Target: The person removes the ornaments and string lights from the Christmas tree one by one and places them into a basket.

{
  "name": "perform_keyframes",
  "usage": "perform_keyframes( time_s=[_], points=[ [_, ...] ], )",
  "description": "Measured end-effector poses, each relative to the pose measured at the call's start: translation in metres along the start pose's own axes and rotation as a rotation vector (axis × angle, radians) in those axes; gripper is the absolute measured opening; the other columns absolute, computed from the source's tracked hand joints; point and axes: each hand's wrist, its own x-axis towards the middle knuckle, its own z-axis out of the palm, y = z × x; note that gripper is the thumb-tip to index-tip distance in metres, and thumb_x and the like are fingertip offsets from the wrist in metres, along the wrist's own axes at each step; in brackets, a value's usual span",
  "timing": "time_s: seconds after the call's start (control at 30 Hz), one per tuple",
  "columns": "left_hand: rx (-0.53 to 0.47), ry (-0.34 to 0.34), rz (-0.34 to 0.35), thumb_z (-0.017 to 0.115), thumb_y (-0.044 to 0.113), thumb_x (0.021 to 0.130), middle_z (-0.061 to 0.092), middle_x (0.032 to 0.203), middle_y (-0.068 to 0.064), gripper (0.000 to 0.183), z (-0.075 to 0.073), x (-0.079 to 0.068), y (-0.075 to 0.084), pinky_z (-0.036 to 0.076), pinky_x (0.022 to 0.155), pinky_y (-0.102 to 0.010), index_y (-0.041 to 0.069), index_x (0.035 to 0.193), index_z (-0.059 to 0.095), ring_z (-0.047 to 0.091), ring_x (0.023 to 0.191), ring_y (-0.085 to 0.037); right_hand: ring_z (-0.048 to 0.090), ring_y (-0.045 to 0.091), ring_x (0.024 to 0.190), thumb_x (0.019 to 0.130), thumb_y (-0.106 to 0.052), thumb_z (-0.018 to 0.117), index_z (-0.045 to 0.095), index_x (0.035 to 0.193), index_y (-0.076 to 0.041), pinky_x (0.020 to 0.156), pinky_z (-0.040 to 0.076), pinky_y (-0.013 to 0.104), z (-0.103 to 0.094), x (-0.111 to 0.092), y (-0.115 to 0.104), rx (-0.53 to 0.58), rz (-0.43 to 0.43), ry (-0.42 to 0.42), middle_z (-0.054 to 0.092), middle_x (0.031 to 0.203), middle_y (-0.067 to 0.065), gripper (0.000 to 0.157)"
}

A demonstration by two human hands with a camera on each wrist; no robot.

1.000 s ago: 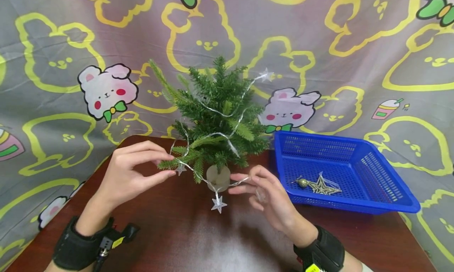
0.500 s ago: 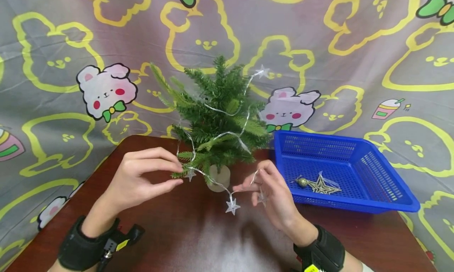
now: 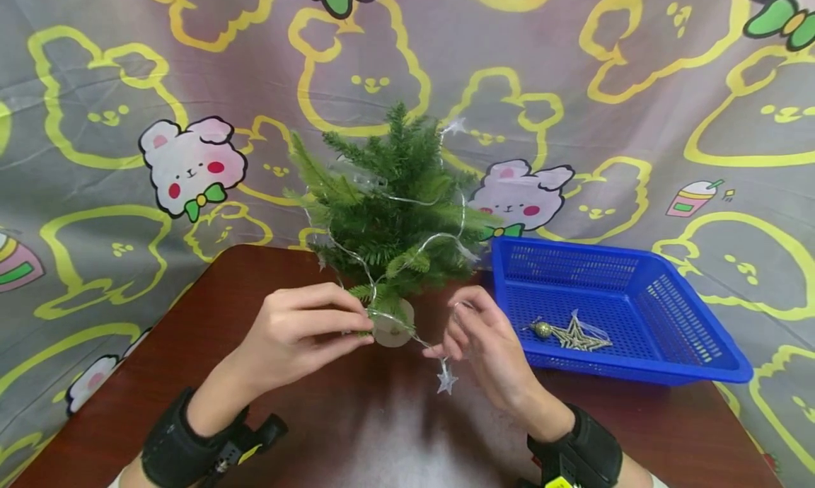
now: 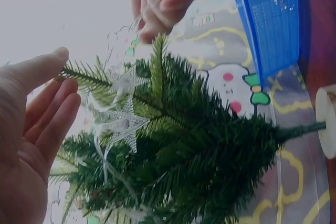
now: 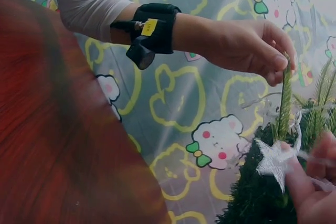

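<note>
A small artificial Christmas tree (image 3: 407, 219) stands on its pale round base (image 3: 397, 332), wound with a clear string of star lights. My left hand (image 3: 305, 332) pinches the tip of a low branch, and the left wrist view shows that branch (image 4: 89, 76) between thumb and fingers. To its right, my right hand (image 3: 490, 346) holds the light string with curled fingers. One star light (image 3: 447, 379) dangles just beside those fingers. In the right wrist view a star (image 5: 275, 163) lies against the right thumb. More star lights (image 4: 126, 124) hang among the needles.
A blue plastic basket (image 3: 700, 361) stands to the right of the tree, holding a glittery gold star (image 3: 579, 334) and a small gold bauble (image 3: 542, 329). Behind the dark red-brown table (image 3: 210, 297) hangs a grey patterned cloth (image 3: 255, 71).
My left hand has moved right, bringing the branch tip with it, and the tree has turned. The dangling star has shifted right, close to my right hand, whose fingers are more curled.
</note>
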Motion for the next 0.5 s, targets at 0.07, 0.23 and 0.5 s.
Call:
perform_keyframes(
  time_s=[0.07,0.23,0.5],
  points=[
    [-0.007,0.0,0.011,0.071,0.014,0.091,0.07,0.088,-0.005,0.009,0.005,0.002,0.001,0.051,0.064,-0.015,0.007,0.091,0.077,0.065,0.075,-0.01,0.041,0.009,0.057,0.108,-0.015,0.034,0.051,0.114,-0.014,0.077,0.06,0.044,0.0,0.0,-0.002,0.007,0.007,-0.031,0.035,0.067,-0.004,0.018],
    [0.005,-0.005,0.024,0.071,0.014,0.091,0.069,0.09,-0.004,0.01,0.014,0.006,0.004,0.053,0.068,-0.017,0.007,0.093,0.077,0.066,0.077,-0.011,0.048,0.01,0.059,0.104,-0.008,0.042,0.055,0.116,-0.011,0.068,0.059,0.035,-0.002,0.0,-0.006,-0.097,0.0,-0.063,0.042,0.072,-0.004,0.018],
    [0.014,-0.02,0.042,0.071,0.013,0.091,0.068,0.092,-0.004,0.009,0.023,0.01,0.005,0.052,0.069,-0.016,0.007,0.095,0.076,0.065,0.078,-0.01,0.043,0.015,0.072,0.093,-0.002,0.063,0.057,0.11,-0.001,0.061,0.04,0.029,-0.005,0.0,-0.016,-0.534,-0.093,-0.007,0.043,0.084,0.006,0.018]
  ],
)
